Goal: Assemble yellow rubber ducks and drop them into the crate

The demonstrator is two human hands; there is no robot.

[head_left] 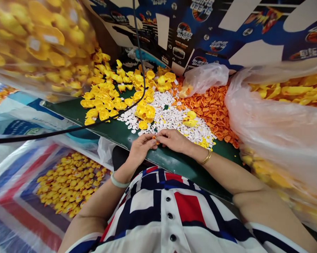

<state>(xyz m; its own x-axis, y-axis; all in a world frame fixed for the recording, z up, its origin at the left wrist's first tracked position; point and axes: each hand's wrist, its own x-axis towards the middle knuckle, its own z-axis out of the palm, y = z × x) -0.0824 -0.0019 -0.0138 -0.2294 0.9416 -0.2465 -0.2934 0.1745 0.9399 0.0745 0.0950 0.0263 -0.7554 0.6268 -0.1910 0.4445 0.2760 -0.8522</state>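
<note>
While clamped together between the bare left hand (142, 149) and bare right hand (173, 140), one tiny orange plastic duck bill (155, 140) at the fingertips, just above a dark green bench edge (127, 137). Main risk: a slip from wet or tired fingers, dropping it among the loose white black-dotted plastic pieces (165, 117) ahead. Also possible: a sleeve snagging the sagging black cable (69, 130), scattering yellow rubber ducks (103, 103) into the heaped orange plastic bills (208, 109).

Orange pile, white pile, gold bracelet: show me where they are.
Orange pile (211, 112), head view, on the middle of the heap.
White pile (166, 117), head view, on the middle of the scattered pieces.
Gold bracelet (206, 158), head view, on the band.
</note>
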